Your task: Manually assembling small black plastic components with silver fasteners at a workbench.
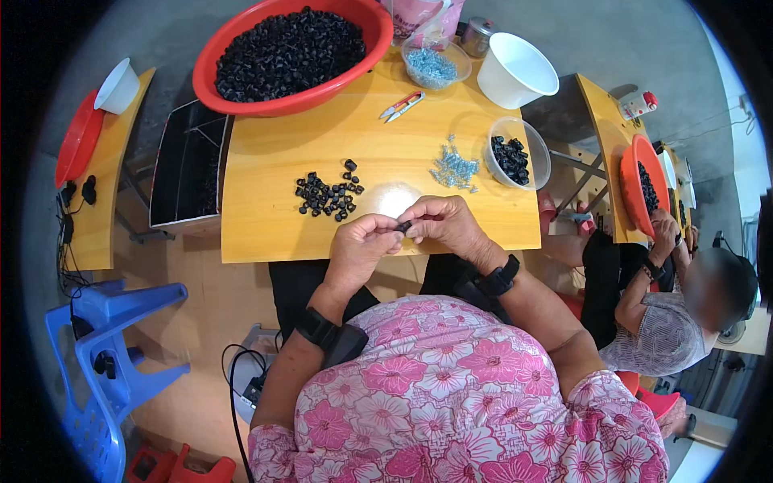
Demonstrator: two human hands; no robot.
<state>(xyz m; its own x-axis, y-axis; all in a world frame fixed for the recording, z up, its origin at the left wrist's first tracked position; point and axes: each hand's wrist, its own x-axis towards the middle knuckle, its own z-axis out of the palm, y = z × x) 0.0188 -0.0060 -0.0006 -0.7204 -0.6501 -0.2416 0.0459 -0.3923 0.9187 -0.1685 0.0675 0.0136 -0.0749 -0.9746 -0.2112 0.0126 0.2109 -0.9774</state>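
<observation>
My left hand (362, 245) and my right hand (448, 225) meet above the near edge of the yellow table (274, 193). Between their pinched fingertips sits a small black plastic part (403, 228); both hands grip it. Just beyond my left hand lies a loose pile of black plastic parts (322, 196). Past my right hand is a small heap of silvery screws (455, 169). A clear round tub (538, 161) to its right contains more black parts. Whether a screw is also in my fingers is hidden.
A big red basin (211, 84) full of black parts fills the far left. Thread snips (402, 107) lie near a clear bowl (459, 58) of screws and a white bucket (515, 68). A blue plastic chair (121, 346) stands left; a co-worker (668, 322) sits at the right.
</observation>
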